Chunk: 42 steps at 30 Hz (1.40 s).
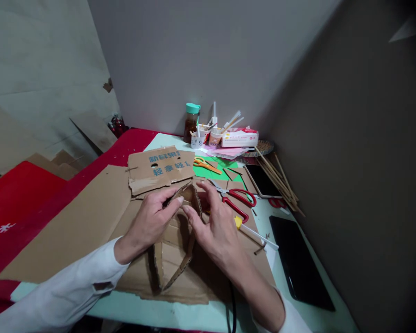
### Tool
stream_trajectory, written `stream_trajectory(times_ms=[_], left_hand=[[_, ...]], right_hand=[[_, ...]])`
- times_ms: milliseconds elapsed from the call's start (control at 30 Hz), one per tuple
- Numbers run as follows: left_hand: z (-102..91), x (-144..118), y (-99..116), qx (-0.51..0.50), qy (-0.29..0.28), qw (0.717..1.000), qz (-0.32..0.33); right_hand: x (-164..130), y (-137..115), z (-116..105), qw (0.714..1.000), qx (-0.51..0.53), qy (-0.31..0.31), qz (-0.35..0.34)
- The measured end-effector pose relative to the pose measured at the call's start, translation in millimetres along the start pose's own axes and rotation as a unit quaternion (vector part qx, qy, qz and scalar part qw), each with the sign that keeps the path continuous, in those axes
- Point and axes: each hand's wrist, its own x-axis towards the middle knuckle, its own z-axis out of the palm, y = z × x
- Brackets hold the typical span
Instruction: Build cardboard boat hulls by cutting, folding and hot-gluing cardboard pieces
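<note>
My left hand [151, 221] and my right hand [215, 226] meet at the top of a small folded cardboard piece [178, 263] that stands upright on a flat cardboard sheet [76, 226]. Fingertips of both hands pinch its upper edges together. The piece forms a narrow triangular shape with open corrugated edges. Just behind it lies a torn cardboard flap with blue printed characters [159, 169]. Red-handled scissors [237, 200] lie just right of my right hand.
Orange scissors [205, 164] rest on green paper [213, 172]. A yellow-handled tool [254, 233], two dark phones or tablets [300, 263] [262, 180], wooden sticks [279, 178], cups with tools [208, 134], a brown jar [191, 122] and a tissue pack [239, 137] crowd the right. A red cloth [24, 194] lies left.
</note>
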Motion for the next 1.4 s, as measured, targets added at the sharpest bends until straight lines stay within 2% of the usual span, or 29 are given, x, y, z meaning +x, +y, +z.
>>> stream_trajectory(times_ms=[100, 200, 367, 467, 600, 733, 833, 933, 967, 1000, 1067, 1100, 1167, 1233, 1300, 1400], left_hand=[[-1.0, -2, 2, -0.005, 0.036, 0.999, 0.005], [0.1, -7, 1, -0.004, 0.073, 0.997, 0.026], [0.9, -12, 2, 0.009, 0.131, 0.987, 0.090], [1.5, -13, 4, 0.027, 0.169, 0.975, 0.144], [3.8, -14, 5, 0.048, 0.183, 0.964, 0.186], [6.1, -14, 3, 0.044, 0.181, 0.964, 0.191], [5.4, -15, 4, 0.008, 0.146, 0.973, 0.179], [1.5, -14, 7, -0.143, 0.054, 0.985, 0.083], [-0.2, -14, 9, -0.225, 0.016, 0.974, 0.037], [-1.7, -14, 10, -0.308, -0.021, 0.951, -0.008], [-3.7, -12, 12, -0.438, -0.090, 0.891, -0.074], [-4.1, -11, 13, -0.475, -0.122, 0.867, -0.093], [-4.1, -11, 12, -0.506, -0.174, 0.836, -0.123], [-4.0, -12, 9, -0.520, -0.213, 0.816, -0.134], [-5.0, -14, 6, -0.532, -0.237, 0.802, -0.132], [-8.9, -16, 3, -0.530, -0.240, 0.807, -0.101]], right_hand=[[-1, -6, -3, 0.999, -0.034, -0.014, 0.010], [-2, -10, -6, 0.998, -0.054, 0.014, -0.006], [-5, -14, -7, 0.999, -0.038, 0.023, 0.004], [-7, -14, -6, 0.999, -0.040, 0.020, -0.026], [-10, -14, -4, 0.996, -0.059, 0.021, -0.065], [-9, -14, -3, 0.995, -0.062, 0.029, -0.066], [-8, -14, -4, 0.997, -0.047, 0.036, -0.048], [-4, -13, -8, 0.998, -0.005, 0.047, -0.034], [-3, -13, -10, 0.998, 0.015, 0.049, -0.029], [-2, -12, -11, 0.998, 0.043, 0.047, -0.022], [1, -12, -13, 0.992, 0.125, 0.030, -0.008], [2, -13, -13, 0.984, 0.178, 0.014, 0.000], [4, -14, -13, 0.961, 0.276, -0.020, 0.016], [4, -16, -12, 0.944, 0.328, -0.036, 0.020], [4, -17, -13, 0.942, 0.333, -0.026, -0.009], [4, -15, -14, 0.955, 0.289, 0.009, -0.063]])
